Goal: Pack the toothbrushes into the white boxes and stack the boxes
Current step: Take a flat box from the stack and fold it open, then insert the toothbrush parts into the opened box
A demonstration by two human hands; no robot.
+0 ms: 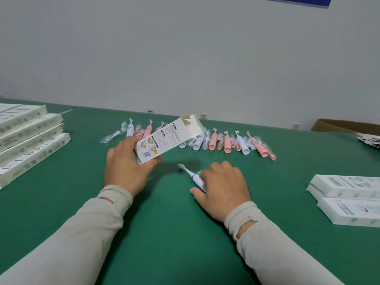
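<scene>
My left hand grips the lower end of a white printed box, tilted up to the right with its far end flaps open. My right hand lies over the handle of a white toothbrush on the green table, fingers curled round it; the brush head points up-left. Behind them, a row of several pink and white toothbrushes and wrapped brush heads lies across the table.
A fanned stack of flat white boxes sits at the left edge. Two closed white boxes lie at the right. A brown carton and some leaflets are at the far right. The green table ends at a white wall.
</scene>
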